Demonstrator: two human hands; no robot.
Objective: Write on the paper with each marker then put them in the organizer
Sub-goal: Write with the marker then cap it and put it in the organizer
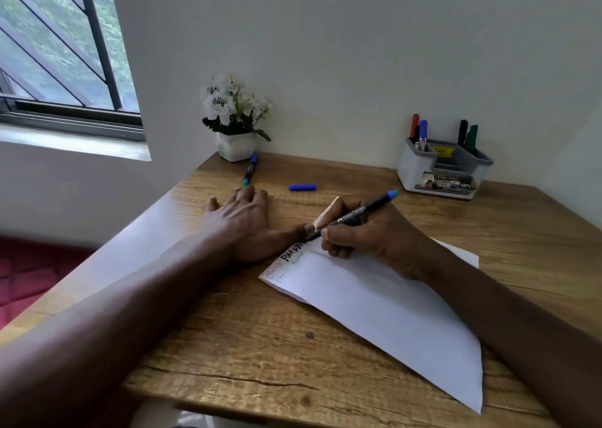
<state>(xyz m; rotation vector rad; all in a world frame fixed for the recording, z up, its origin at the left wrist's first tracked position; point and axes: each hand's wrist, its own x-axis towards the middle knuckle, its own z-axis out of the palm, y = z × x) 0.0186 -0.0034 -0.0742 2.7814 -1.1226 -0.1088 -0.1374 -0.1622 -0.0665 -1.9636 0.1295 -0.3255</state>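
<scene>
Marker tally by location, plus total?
Organizer: 4 (red marker, blue marker, black marker, green marker)
Table: 1 (capped marker)
Right hand: 1 (held marker)
Total: 6

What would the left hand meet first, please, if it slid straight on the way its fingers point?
Probably the loose marker, which lies just past the left hand, almost touching it. The pot stands behind it.
</scene>
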